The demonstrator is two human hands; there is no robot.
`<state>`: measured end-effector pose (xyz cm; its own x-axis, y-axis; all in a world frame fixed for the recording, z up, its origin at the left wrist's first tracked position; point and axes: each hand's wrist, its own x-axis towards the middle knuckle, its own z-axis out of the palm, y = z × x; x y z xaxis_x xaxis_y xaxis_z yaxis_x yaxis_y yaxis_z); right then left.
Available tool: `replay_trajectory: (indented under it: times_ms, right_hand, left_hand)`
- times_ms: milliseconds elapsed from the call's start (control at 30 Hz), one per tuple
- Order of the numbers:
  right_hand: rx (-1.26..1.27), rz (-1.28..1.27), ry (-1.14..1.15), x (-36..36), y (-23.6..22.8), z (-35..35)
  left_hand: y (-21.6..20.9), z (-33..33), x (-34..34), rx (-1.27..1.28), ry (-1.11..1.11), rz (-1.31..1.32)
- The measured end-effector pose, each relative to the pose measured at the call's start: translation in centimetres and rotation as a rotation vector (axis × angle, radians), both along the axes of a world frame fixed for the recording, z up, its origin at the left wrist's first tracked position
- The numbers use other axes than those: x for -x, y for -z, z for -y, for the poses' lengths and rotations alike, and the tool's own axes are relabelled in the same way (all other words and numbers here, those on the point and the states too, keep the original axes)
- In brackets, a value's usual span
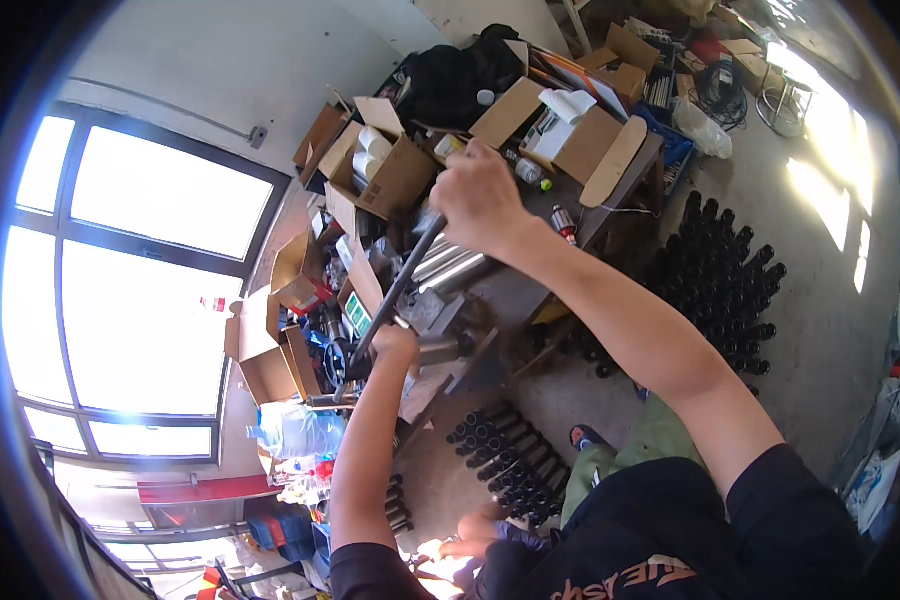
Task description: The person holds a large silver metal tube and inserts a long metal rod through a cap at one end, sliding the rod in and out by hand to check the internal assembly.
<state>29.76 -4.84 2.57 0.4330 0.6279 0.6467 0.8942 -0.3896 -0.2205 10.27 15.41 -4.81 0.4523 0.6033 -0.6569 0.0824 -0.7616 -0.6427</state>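
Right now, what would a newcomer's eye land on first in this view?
Probably the large bright window glaring on the left side. Near the centre, the right hand grips the upper part of a long dark bar, with the left hand at its lower part. At right, black tubular parts stand packed together on the floor.

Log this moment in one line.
Right hand: closed on dark bar, upper end | Left hand: at bar's lower part | Nearby: metal cylinder, open cardboard boxes
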Motion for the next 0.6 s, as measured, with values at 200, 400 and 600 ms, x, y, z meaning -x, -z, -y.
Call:
replay_trajectory:
  times_ms: [200,400,600]
  right_hand:
    - [-0.128,-0.019,0.186,-12.6,5.7,12.7]
    - [0.167,-0.724,0.304,1.2,25.1,26.0]
    - [0.401,-1.220,0.518,11.9,33.9,27.4]
  left_hand:
    - [-1.8,-2.7,1.1,0.115,-0.266,0.038]
    - [-2.7,4.3,13.4,0.325,-0.549,0.894]
    - [3.8,13.4,19.0,1.683,-1.963,1.544]
